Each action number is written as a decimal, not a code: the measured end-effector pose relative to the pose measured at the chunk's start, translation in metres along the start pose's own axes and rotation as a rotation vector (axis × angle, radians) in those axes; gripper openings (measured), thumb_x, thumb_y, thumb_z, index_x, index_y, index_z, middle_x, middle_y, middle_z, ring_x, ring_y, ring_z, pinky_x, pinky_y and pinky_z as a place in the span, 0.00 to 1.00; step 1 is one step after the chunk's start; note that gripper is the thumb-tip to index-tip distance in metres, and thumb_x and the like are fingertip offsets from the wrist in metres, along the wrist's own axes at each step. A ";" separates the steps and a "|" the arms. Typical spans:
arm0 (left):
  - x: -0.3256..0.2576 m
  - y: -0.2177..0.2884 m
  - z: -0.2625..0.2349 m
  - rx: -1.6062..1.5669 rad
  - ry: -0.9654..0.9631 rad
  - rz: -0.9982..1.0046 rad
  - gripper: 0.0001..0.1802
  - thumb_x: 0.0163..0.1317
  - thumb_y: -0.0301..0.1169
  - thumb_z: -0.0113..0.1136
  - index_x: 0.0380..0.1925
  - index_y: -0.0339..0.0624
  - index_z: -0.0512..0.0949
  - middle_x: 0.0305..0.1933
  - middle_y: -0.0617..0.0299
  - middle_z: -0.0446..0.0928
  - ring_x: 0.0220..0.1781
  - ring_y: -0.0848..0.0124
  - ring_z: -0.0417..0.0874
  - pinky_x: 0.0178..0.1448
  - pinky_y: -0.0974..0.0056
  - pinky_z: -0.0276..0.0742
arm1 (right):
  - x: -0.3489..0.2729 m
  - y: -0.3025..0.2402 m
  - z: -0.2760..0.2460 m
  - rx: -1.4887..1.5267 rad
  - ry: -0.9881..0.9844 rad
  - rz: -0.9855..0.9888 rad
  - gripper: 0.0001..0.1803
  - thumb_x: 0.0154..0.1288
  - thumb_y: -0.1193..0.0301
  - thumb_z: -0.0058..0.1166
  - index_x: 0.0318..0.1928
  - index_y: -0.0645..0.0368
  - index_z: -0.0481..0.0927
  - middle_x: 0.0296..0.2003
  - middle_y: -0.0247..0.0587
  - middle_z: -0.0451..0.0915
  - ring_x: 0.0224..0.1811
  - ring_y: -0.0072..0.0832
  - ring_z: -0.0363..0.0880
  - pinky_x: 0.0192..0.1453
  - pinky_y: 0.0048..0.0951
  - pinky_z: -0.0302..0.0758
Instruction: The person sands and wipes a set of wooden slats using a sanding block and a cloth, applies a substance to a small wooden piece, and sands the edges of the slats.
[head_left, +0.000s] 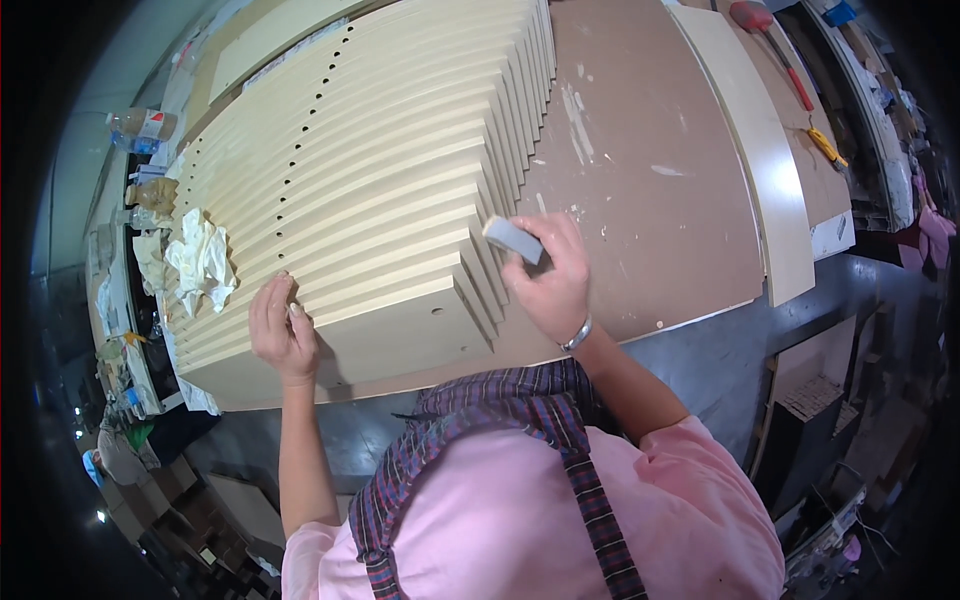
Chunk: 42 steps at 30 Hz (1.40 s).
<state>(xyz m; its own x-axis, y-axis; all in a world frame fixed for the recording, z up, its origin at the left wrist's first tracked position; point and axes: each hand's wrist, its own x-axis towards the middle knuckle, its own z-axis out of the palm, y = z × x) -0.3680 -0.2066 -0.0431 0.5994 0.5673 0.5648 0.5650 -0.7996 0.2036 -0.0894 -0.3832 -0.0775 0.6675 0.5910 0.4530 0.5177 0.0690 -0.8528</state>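
Note:
A row of pale wooden panels (390, 150) lies overlapped in steps on the table, with a line of dark round holes running across them. My right hand (556, 275) is closed around a small grey sanding block (514, 241), just beside the stepped right ends of the panels. Whether the block touches an end cannot be told. My left hand (284, 325) rests over the nearest panels, its fingers curled and pressed together. What lies under those fingers is hidden.
Crumpled white paper (201, 262) lies on the panels' left side, near a plastic bottle (143, 125). To the right are the brown tabletop (650, 190), a long pale board (760, 160), a red-handled tool (785, 65) and a yellow cutter (827, 146). Dark boxes (805, 410) stand lower right.

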 end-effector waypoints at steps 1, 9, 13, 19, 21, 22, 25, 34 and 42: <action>0.000 0.001 0.000 -0.003 0.000 -0.002 0.17 0.56 0.26 0.50 0.45 0.35 0.81 0.47 0.50 0.81 0.49 0.53 0.81 0.55 0.56 0.75 | 0.005 -0.003 0.001 0.015 0.015 -0.012 0.18 0.41 0.84 0.57 0.39 0.62 0.79 0.36 0.44 0.78 0.38 0.43 0.76 0.42 0.37 0.74; 0.000 -0.001 -0.001 0.001 -0.008 0.007 0.17 0.57 0.26 0.50 0.45 0.35 0.80 0.48 0.50 0.81 0.50 0.53 0.80 0.55 0.55 0.75 | -0.030 0.012 -0.012 -0.102 -0.115 0.051 0.19 0.40 0.85 0.56 0.39 0.64 0.79 0.35 0.46 0.78 0.37 0.43 0.76 0.43 0.37 0.74; 0.001 0.002 -0.002 0.006 -0.017 0.007 0.17 0.57 0.26 0.50 0.45 0.35 0.80 0.47 0.50 0.81 0.50 0.52 0.80 0.55 0.55 0.75 | 0.004 0.011 -0.004 -0.057 0.016 -0.014 0.20 0.38 0.84 0.57 0.39 0.62 0.79 0.35 0.44 0.79 0.37 0.44 0.76 0.42 0.38 0.73; 0.000 -0.003 0.000 -0.008 -0.021 -0.003 0.17 0.57 0.25 0.50 0.45 0.34 0.80 0.47 0.49 0.81 0.50 0.52 0.80 0.55 0.55 0.76 | 0.013 0.012 0.009 -0.082 -0.047 -0.002 0.21 0.38 0.84 0.57 0.40 0.63 0.79 0.36 0.45 0.78 0.37 0.44 0.76 0.42 0.37 0.73; 0.000 -0.002 0.000 -0.005 -0.007 -0.003 0.17 0.57 0.25 0.50 0.45 0.34 0.80 0.47 0.49 0.81 0.49 0.51 0.80 0.55 0.55 0.76 | 0.001 0.022 0.003 -0.089 -0.035 0.004 0.20 0.38 0.84 0.56 0.39 0.63 0.79 0.36 0.45 0.79 0.37 0.44 0.76 0.42 0.37 0.74; 0.000 -0.001 0.000 -0.004 -0.001 -0.004 0.17 0.57 0.25 0.50 0.45 0.34 0.80 0.47 0.48 0.81 0.49 0.51 0.80 0.55 0.55 0.76 | -0.002 0.023 0.002 -0.075 -0.031 0.040 0.20 0.38 0.84 0.56 0.39 0.63 0.79 0.36 0.45 0.79 0.37 0.44 0.76 0.42 0.37 0.74; 0.002 0.002 -0.001 -0.001 -0.012 -0.011 0.17 0.57 0.26 0.49 0.45 0.34 0.80 0.47 0.48 0.81 0.49 0.51 0.81 0.55 0.55 0.76 | 0.012 0.020 0.005 -0.013 -0.001 0.085 0.19 0.39 0.84 0.56 0.38 0.63 0.79 0.36 0.45 0.79 0.38 0.44 0.76 0.43 0.37 0.74; 0.001 -0.002 -0.002 0.004 -0.003 0.003 0.17 0.57 0.26 0.50 0.45 0.34 0.80 0.47 0.49 0.81 0.49 0.51 0.81 0.55 0.54 0.75 | 0.017 0.028 0.000 -0.091 -0.039 0.019 0.18 0.39 0.84 0.55 0.37 0.62 0.80 0.34 0.46 0.78 0.36 0.44 0.76 0.42 0.38 0.74; 0.002 0.000 -0.002 0.007 -0.024 -0.010 0.17 0.56 0.26 0.50 0.44 0.34 0.80 0.47 0.49 0.81 0.49 0.51 0.80 0.55 0.54 0.75 | 0.073 0.021 0.019 -0.025 0.043 -0.020 0.17 0.41 0.85 0.56 0.37 0.63 0.79 0.35 0.44 0.77 0.38 0.42 0.75 0.42 0.36 0.73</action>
<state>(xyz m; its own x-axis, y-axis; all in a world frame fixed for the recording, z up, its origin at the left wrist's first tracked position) -0.3674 -0.2059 -0.0405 0.6070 0.5802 0.5431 0.5753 -0.7923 0.2033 -0.0398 -0.3236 -0.0675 0.6786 0.5548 0.4814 0.5445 0.0599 -0.8366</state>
